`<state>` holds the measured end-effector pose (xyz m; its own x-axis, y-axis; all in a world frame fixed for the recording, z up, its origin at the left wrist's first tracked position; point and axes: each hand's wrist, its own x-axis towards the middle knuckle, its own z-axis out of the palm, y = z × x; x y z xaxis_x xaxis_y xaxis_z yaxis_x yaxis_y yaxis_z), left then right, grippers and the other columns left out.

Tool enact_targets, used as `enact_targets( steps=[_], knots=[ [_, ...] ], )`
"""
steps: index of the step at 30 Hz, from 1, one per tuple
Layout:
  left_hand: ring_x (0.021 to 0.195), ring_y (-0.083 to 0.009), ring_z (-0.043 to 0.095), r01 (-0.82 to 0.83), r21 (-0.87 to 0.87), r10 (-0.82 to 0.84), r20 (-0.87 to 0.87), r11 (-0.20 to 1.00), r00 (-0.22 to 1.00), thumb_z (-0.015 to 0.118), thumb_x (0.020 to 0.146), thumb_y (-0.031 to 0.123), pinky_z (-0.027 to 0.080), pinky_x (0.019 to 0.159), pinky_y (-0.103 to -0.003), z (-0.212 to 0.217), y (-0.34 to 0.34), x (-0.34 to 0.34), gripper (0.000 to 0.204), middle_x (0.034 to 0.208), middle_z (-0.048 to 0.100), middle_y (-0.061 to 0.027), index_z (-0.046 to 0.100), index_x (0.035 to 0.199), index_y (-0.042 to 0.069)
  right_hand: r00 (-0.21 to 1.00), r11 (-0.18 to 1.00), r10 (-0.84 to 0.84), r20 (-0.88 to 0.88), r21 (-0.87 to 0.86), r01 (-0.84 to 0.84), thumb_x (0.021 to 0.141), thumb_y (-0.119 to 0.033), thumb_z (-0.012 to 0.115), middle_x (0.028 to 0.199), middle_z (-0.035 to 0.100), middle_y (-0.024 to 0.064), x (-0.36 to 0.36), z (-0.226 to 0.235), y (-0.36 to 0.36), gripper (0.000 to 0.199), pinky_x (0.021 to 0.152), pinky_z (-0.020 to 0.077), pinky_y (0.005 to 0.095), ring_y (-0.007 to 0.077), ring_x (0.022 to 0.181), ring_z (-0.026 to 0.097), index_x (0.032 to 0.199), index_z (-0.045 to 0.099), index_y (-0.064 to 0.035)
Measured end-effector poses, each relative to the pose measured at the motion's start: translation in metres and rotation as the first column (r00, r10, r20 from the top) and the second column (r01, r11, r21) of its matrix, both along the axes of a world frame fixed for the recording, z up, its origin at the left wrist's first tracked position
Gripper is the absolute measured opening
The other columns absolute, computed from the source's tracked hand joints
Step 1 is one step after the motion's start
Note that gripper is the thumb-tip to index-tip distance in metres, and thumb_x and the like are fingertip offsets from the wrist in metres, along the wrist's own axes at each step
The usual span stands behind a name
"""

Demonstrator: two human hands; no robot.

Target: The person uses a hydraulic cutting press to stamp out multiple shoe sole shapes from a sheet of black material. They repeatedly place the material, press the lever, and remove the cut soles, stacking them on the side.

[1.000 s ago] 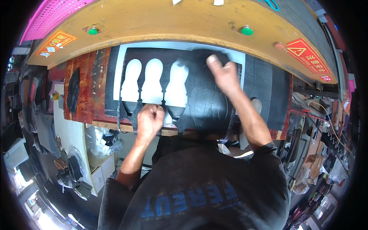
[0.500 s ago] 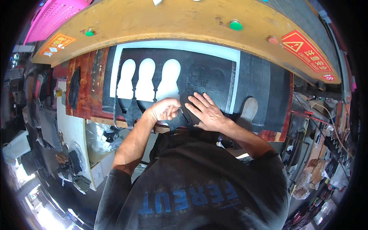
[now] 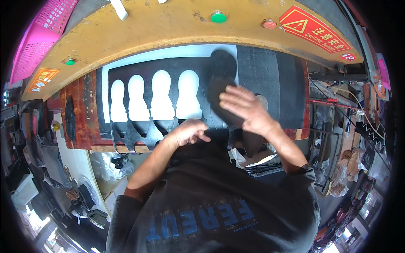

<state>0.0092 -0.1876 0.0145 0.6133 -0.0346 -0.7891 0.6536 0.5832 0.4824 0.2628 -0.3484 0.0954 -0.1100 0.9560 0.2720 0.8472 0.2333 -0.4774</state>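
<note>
A black sheet [image 3: 139, 69] lies over a white sheet [image 3: 171, 51], which shows through several sole-shaped cutouts. My right hand [image 3: 249, 109] has its fingers laid along a dark sole-shaped piece [image 3: 223, 65], blurred by motion, at the right end of the black sheet. The thumb side of that hand is hidden. At the near edge of the black sheet is my left hand [image 3: 190, 132], its fingers curled in; whatever they hold is hidden. Partly behind my right hand, another dark sole-shaped piece [image 3: 254, 143] reaches over the table's near edge.
A yellow machine beam [image 3: 168, 29] with green buttons [image 3: 218, 17] and a red button [image 3: 269, 23] spans the far side. A pink basket [image 3: 40, 40] stands far left. The worn reddish board [image 3: 86, 109] carries the sheets. Plastic bags [image 3: 105, 166] lie below left.
My right hand has moved right, now with the dark sole-shaped piece, uncovering another white cutout. My left hand has come slightly nearer to me. The whole view has shifted.
</note>
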Motion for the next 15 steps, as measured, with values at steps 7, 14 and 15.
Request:
enact_targets(
  steps=[7,14,15],
  knots=[
    [0.062,-0.0168,0.068,-0.059,-0.453,0.128,0.123,0.889,0.984,0.063,0.099,0.03,0.039,0.044,-0.021,-0.039,0.016,-0.001,0.025,0.077,0.073,-0.0115,0.068,0.091,0.006,0.999,0.961,-0.005,0.039,-0.277,0.016,0.077,-0.017,0.087,0.158,0.057,0.0109,-0.05,-0.06,-0.033,0.073,0.13,0.0325,0.0538,0.0306,0.155,0.044,0.146,0.065,-0.0147],
    [0.091,-0.0244,0.08,-0.044,0.191,0.034,0.053,0.981,0.998,0.065,0.105,0.025,0.061,0.061,-0.029,0.022,0.016,-0.005,0.029,0.114,0.076,-0.0148,0.072,0.103,-0.004,0.4,0.698,-0.631,-0.664,-0.262,0.666,0.1,-0.033,0.079,0.099,0.075,0.0041,0.016,0.033,0.0,0.039,0.078,0.0543,0.0301,0.0108,0.088,0.066,0.112,0.076,0.0036],
    [0.091,-0.0242,0.08,0.068,0.339,-0.072,-0.001,0.938,0.997,0.065,0.105,0.026,0.061,0.062,-0.028,0.035,0.023,-0.006,0.031,0.111,0.076,-0.0138,0.073,0.104,-0.004,0.322,0.619,-0.648,-0.691,-0.231,0.751,0.101,-0.031,0.078,0.103,0.075,0.0037,0.029,0.044,0.002,0.037,0.08,0.0531,0.0297,0.0108,0.091,0.065,0.115,0.075,0.0024]
  ],
)
